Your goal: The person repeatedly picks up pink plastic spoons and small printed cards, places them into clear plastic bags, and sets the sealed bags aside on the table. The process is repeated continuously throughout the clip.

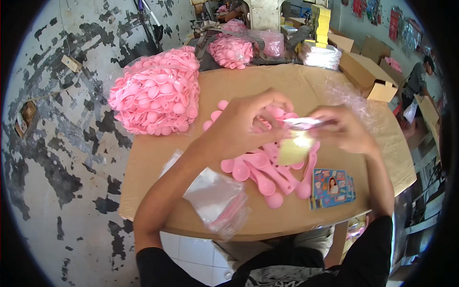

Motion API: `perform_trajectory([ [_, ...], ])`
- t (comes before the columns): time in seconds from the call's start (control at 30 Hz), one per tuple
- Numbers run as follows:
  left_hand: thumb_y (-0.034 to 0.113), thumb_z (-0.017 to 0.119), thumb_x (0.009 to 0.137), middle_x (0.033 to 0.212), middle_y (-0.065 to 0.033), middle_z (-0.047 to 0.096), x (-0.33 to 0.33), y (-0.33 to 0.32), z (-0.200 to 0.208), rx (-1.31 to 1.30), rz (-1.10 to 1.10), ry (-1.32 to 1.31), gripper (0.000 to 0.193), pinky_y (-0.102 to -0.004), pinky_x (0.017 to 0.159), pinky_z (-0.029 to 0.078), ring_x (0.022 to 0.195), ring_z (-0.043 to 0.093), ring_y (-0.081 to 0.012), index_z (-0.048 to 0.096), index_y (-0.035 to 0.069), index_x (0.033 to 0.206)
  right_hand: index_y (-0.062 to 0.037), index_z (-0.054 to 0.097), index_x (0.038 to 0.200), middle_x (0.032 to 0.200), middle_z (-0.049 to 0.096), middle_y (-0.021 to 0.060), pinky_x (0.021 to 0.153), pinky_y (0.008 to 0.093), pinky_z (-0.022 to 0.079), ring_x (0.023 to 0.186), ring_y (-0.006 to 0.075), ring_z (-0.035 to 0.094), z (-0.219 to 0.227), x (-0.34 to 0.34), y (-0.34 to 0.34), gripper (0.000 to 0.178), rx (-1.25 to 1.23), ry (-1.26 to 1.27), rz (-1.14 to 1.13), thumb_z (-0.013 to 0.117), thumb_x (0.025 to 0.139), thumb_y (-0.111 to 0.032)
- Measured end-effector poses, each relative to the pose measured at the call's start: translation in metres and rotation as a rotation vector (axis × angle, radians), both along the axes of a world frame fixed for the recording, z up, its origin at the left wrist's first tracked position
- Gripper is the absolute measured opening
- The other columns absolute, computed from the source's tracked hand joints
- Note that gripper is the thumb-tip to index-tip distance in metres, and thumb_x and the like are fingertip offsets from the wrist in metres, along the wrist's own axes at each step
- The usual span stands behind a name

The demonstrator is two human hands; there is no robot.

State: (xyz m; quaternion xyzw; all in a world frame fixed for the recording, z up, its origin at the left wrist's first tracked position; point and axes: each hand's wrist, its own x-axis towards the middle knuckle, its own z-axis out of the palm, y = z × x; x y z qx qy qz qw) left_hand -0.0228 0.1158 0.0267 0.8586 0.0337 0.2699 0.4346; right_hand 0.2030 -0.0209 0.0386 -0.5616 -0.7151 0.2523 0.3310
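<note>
Above the table's middle a small glossy clear plastic bag (294, 148) hangs between my hands, with a yellow card-like piece inside. My right hand (344, 128) pinches its upper right edge, slightly blurred. At the bag's left edge my left hand (251, 119) is curled, thumb and fingers closing on the plastic; the exact grip is partly hidden. Beneath both hands lies a loose pile of pink plastic spoons (260, 179), some with round bowls facing up. Flat clear plastic bags (215, 193) lie near my left forearm. A small stack of blue printed cards (331, 187) rests below my right hand.
A large clear sack of pink spoons (155, 93) stands at the table's back left, a smaller spoon sack (231, 51) behind. Crumpled clear film (351, 98) and an open cardboard box (367, 74) sit far right. Yellow stacked pieces (321, 24) stand behind. Another person (420, 76) is at far right.
</note>
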Motion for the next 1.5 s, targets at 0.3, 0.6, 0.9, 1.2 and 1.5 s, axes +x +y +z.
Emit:
perform_trajectory([
  [0.3,0.016,0.075,0.077,0.095,-0.0029,0.068,-0.104,0.025,0.039,0.510,0.231,0.486,0.028,-0.0269,0.070,0.050,0.079,0.061,-0.0118,0.067,0.004,0.101,-0.0034,0.058,0.101,0.088,0.051,-0.0023,0.066,0.0227,0.036,0.076,0.0068,0.046,-0.134,0.163,-0.362,0.044,0.299,0.155,-0.950,0.071,0.078,-0.038],
  [0.6,0.025,0.083,0.069,0.089,-0.0041,0.066,-0.134,0.086,-0.030,0.210,-0.015,0.753,0.042,-0.0277,0.072,0.048,0.081,0.059,-0.0137,0.066,0.002,0.099,0.0012,0.060,0.106,0.104,0.061,0.0092,0.085,0.0273,0.046,0.097,0.0166,0.059,-0.043,0.066,-0.252,0.017,0.177,-0.331,-0.875,0.058,0.091,-0.009],
  [0.9,0.022,0.088,0.058,0.083,-0.0008,0.059,-0.132,0.085,-0.046,0.016,0.047,0.660,0.046,-0.0265,0.068,0.044,0.077,0.053,-0.0120,0.064,0.003,0.093,-0.0005,0.065,0.094,0.080,0.063,0.0126,0.071,0.0350,0.049,0.073,0.0280,0.063,-0.044,-0.145,0.046,0.028,0.113,-0.440,0.241,0.067,0.086,-0.028],
  [1.2,0.028,0.091,0.057,0.084,0.0004,0.051,-0.152,0.089,-0.047,0.090,0.128,0.716,0.058,-0.0252,0.067,0.040,0.077,0.048,-0.0113,0.057,0.004,0.098,0.0029,0.066,0.091,0.078,0.067,0.0126,0.065,0.0332,0.050,0.070,0.0196,0.065,-0.067,-0.158,0.083,0.027,-0.155,-0.195,0.358,0.069,0.085,-0.023],
  [1.5,0.033,0.090,0.058,0.093,-0.0015,0.054,-0.156,0.089,-0.037,0.140,0.199,0.882,0.077,-0.0276,0.073,0.044,0.086,0.051,-0.0137,0.054,0.008,0.121,0.0014,0.067,0.088,0.074,0.065,0.0179,0.067,0.0405,0.050,0.070,0.0317,0.065,-0.059,-0.155,0.085,0.024,-0.037,-0.363,0.379,0.057,0.089,-0.020],
])
